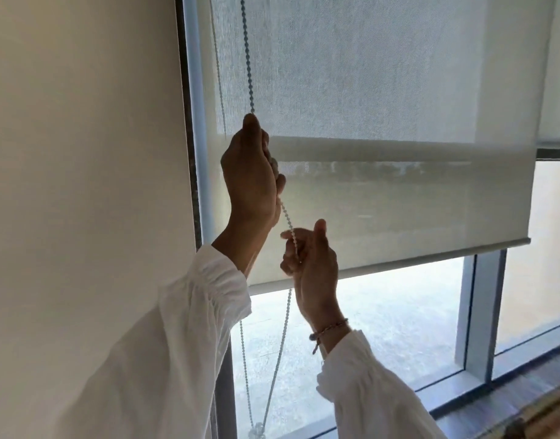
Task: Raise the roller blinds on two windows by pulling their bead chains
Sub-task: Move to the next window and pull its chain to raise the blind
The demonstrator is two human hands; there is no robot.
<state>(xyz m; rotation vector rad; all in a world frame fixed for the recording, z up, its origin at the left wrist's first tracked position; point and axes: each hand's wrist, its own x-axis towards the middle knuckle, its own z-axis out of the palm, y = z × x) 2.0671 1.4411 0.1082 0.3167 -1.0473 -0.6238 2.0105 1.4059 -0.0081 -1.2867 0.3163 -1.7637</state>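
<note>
Two arms in loose white sleeves (190, 337) reach up from the bottom of the view toward a window. The right wrist wears a thin beaded bracelet (329, 331). The right hand (313, 258), lower and nearer the middle, is closed around the bead chain (247, 52), with the thumb pointing up and the chain running through the curled fingers. The left hand (251, 175) is higher, raised beside the window's left edge, fingers pinched tight on the same strand of chain. Between the two hands the chain runs at a slant; above the left hand it rises straight out of view, and below the right hand it hangs down in a loop to a knotted bunch near the bottom edge. Just behind the hands hangs the pale grey translucent roller blind (383, 115), partly raised, its bottom bar (399, 258) slanting across the pane, with frosted-looking glass (383, 327) bright beneath it. A plain cream wall (82, 137) fills the left. To the right, past a grey window frame post (484, 312), a second window's blind (557, 99) sits higher.
</note>
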